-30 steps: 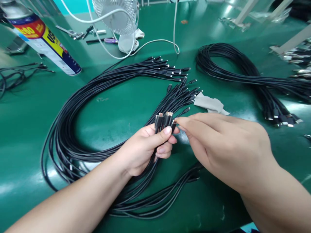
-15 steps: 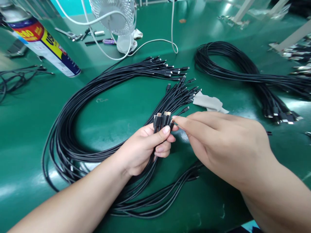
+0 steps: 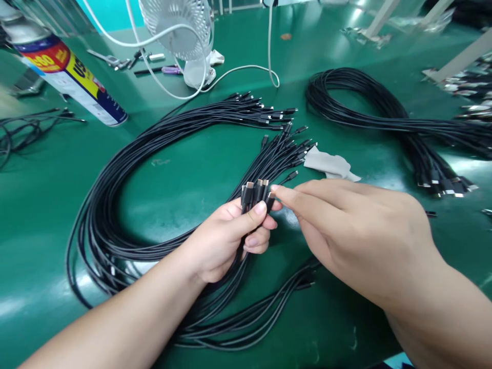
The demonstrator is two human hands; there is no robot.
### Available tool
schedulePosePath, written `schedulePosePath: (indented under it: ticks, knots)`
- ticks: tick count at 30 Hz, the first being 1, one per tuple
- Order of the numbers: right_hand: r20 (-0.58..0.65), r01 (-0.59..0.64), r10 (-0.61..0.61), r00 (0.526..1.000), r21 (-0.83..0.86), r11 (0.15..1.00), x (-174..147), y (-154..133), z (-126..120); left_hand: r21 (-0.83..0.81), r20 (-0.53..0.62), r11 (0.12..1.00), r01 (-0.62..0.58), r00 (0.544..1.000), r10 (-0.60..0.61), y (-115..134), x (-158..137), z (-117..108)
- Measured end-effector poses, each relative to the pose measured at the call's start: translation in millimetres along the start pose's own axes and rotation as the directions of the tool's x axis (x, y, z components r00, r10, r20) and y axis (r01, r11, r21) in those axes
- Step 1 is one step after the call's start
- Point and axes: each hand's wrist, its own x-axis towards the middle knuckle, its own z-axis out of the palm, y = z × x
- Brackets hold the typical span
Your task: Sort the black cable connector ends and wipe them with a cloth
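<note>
Several black USB cables (image 3: 249, 193) are gathered in my left hand (image 3: 234, 225), which is closed around them just below the plugs. Their metal tips point upward and away from me, above my thumb. My right hand (image 3: 357, 230) is beside them, its fingers drawn together and the index fingertip at the rightmost plug. The back of the hand hides its thumb and whatever may be between the fingers. Behind the held plugs lies a large looped bundle of black cables (image 3: 103, 205), with its plug ends fanned out. A smaller group of cable ends (image 3: 269, 312) lies nearer to me.
A crumpled white cloth (image 3: 328, 163) lies beyond my right hand. Another coiled cable bundle (image 3: 357, 95) is at the right. A spray can (image 3: 77, 77), a small white fan (image 3: 179, 31) with its cord, and a purple-handled tool (image 3: 171, 69) stand or lie at the back left.
The view has shifted slightly. Both hands keep nearly the same pose, and the rightmost plug shows a little more beside my right fingertip.
</note>
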Motion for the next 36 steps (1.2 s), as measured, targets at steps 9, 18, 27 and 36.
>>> schedulePosePath:
  ticks: [9,18,27,36]
  knots:
    - [0.012,-0.013,0.013,1.0,0.044,0.999,-0.7,0.3,-0.4,-0.007,-0.013,1.0,0.001,1.0,-0.001,0.4,-1.5,1.2]
    - [0.099,-0.076,0.056,0.994,0.214,0.974,-4.0,5.5,-5.7,0.024,-0.078,0.999,-0.021,0.997,0.023,1.9,-0.7,2.4]
    - [0.161,-0.067,0.028,0.987,0.242,0.968,-5.0,10.3,-4.1,0.031,-0.076,0.999,-0.021,0.997,0.023,1.7,1.1,1.6]
    - [0.209,-0.233,0.162,0.964,0.382,0.894,-5.7,7.4,0.6,0.036,-0.068,0.999,-0.016,0.998,0.018,1.0,1.4,0.3]
